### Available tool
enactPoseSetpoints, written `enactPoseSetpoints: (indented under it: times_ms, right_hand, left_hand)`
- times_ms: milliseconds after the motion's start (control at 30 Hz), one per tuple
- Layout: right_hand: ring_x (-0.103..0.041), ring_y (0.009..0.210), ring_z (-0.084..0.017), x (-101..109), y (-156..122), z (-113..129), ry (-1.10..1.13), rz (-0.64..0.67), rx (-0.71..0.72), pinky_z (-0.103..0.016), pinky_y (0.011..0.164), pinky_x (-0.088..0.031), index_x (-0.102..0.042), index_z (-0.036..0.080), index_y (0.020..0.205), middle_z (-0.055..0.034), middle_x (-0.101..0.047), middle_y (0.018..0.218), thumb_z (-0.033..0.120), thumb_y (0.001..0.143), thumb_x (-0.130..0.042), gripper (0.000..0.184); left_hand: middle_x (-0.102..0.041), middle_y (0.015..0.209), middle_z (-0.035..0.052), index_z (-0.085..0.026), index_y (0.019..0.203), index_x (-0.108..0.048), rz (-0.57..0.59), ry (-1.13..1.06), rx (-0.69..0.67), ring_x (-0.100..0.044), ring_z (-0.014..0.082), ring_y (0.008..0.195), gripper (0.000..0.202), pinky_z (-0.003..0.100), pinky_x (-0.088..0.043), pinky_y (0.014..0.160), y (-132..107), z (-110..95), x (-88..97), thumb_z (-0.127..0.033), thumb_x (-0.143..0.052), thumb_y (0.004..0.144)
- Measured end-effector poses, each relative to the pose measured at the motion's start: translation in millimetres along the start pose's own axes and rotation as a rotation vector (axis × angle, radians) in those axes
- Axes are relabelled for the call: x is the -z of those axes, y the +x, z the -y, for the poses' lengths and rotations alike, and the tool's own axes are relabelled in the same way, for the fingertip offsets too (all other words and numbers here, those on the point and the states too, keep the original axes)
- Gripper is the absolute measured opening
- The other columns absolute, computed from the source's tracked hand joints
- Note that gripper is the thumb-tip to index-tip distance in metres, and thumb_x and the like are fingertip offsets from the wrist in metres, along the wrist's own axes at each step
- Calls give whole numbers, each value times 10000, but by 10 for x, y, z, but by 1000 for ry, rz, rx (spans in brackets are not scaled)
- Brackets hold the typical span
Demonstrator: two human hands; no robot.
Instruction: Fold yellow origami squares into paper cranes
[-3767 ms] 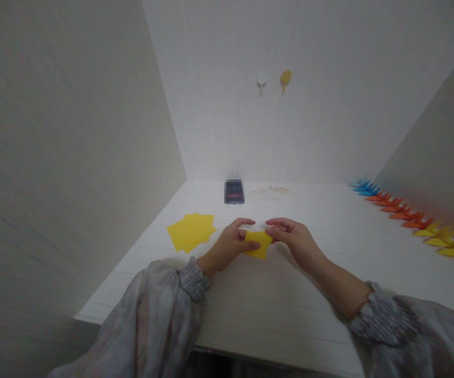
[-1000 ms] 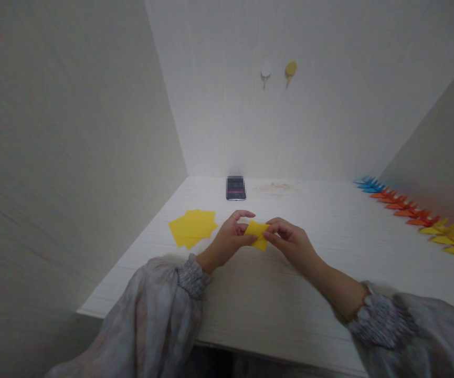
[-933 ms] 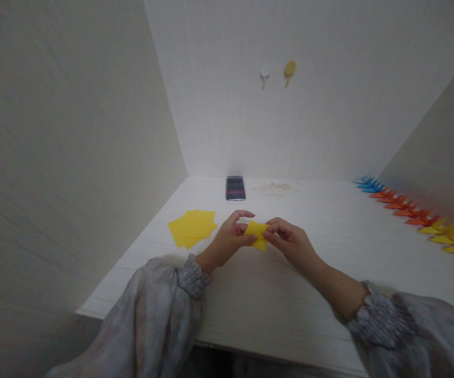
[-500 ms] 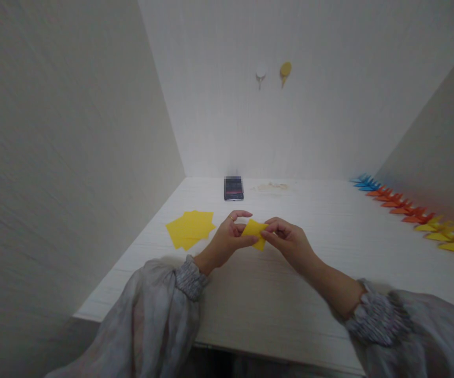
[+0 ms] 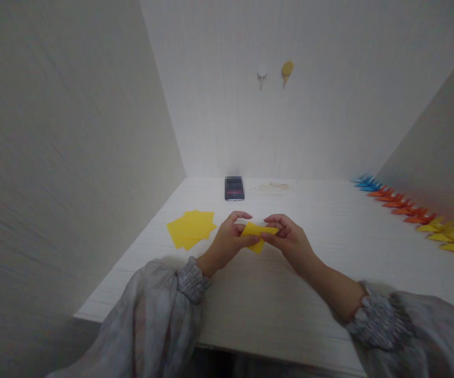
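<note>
A small folded piece of yellow origami paper (image 5: pixel 255 231) is held between both hands above the middle of the table. My left hand (image 5: pixel 229 239) pinches its left side, thumb in front and forefinger stretched out over it. On the right side, my right hand (image 5: pixel 287 237) grips the paper between thumb and fingers, its forefinger raised and curved. A narrow flap of the paper points right, over the right fingers. To the left of my left hand lies a loose pile of yellow paper sheets (image 5: pixel 190 229).
A phone (image 5: pixel 234 189) rests on the white table (image 5: pixel 274 304) near the back wall. Along the right side runs a row of folded paper cranes, blue (image 5: pixel 368 183), orange (image 5: pixel 402 203) and yellow (image 5: pixel 449 236). Two hooks, one white (image 5: pixel 262 74), one yellow (image 5: pixel 287 69), hang on the wall.
A flap of the yellow paper now extends to the right, making it look wider. My right forefinger has lifted off the paper; the left hand has barely moved.
</note>
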State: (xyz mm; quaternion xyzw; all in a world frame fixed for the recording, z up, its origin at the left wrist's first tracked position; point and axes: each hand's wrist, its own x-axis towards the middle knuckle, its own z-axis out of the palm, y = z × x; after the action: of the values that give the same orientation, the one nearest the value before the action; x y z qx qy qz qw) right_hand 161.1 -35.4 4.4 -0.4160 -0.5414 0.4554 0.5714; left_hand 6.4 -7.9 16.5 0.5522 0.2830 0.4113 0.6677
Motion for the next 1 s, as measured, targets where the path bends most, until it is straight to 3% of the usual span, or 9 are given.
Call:
enactPoseSetpoints:
  times_ms: [200,433,700,867,1000]
  right_hand:
    - [-524,604,-109,-15,0,16,43,16,17,-249,568,-425,-483,223,952,38,-541,667,231,617,-691,394]
    - [-539,668,-113,-24,24,6,104,45,-27,-255,618,-432,-503,224,935,25,-551,731,204,616,-679,365]
    - [-538,702,-132,-44,-12,10,49,-12,-53,-274,638,-436,-544,217,867,2,-553,793,226,618,-656,273]
    - [-526,663,-108,-46,-2,15,84,-130,-26,-254,620,-429,-503,235,941,28,-532,782,216,578,-684,406]
    - [-529,587,-97,-42,9,-12,94,-52,-103,-256,595,-425,-517,192,859,30,-561,679,262,630,-653,275]
  left_hand:
    - [-628,610,-22,-173,931,-378,-2,-34,-4,-584,107,535,489,236,-456,561,-3,20,19,-160,-707,570]
    - [-638,644,-7,-164,943,-394,-11,-42,-7,-594,111,562,513,243,-466,577,18,58,41,-143,-720,547]
    - [-648,674,5,-161,947,-410,-31,-16,-7,-607,121,596,534,254,-477,597,37,64,52,-146,-737,526]
    - [-653,723,18,-158,938,-417,-28,-9,-25,-615,128,639,527,271,-487,626,53,85,73,-137,-739,522]
    - [-650,724,17,-153,933,-420,-50,-20,-27,-612,124,624,518,260,-486,609,59,95,85,-140,-738,525]
